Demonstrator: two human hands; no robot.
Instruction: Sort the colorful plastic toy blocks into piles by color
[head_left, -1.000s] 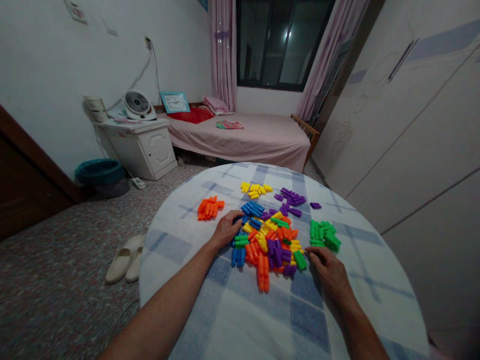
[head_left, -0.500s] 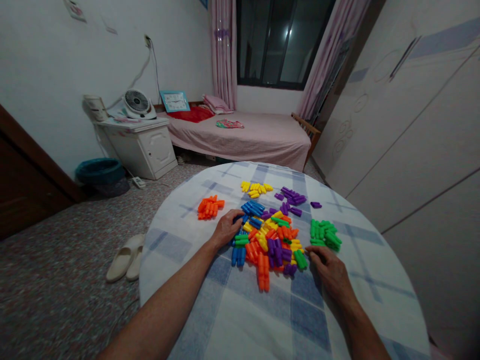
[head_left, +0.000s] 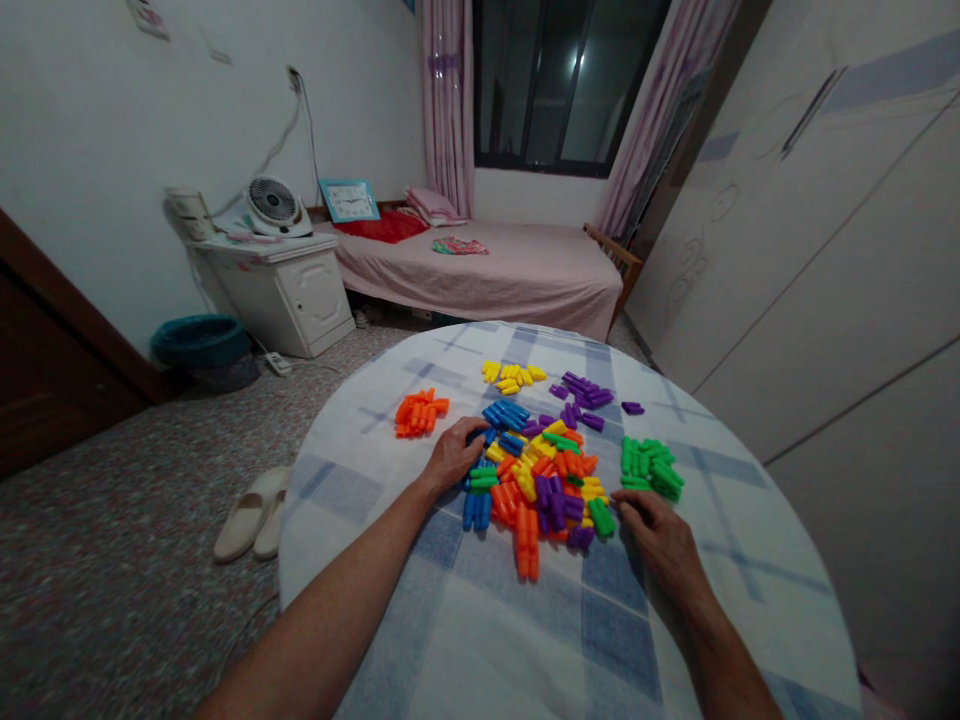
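A mixed heap of plastic building blocks (head_left: 536,475) in orange, yellow, blue, purple and green lies on the round table between my hands. My left hand (head_left: 454,455) rests at its left edge beside the blue blocks (head_left: 506,414), thumb and fingers apart; some fingertips are hidden among the blocks. At the right edge, my right hand (head_left: 660,525) lies on the cloth, fingers loosely bent and apart, close to a green block (head_left: 601,518) and a few yellow blocks (head_left: 595,490). Neither hand visibly lifts a block.
Single-colour groups surround the heap: orange blocks (head_left: 421,413), yellow blocks (head_left: 514,376), purple blocks (head_left: 587,390) and green blocks (head_left: 650,468). A checked tablecloth (head_left: 517,660) covers the table. Beyond stand a bed (head_left: 525,260), a white cabinet (head_left: 315,295) and a wardrobe (head_left: 810,270).
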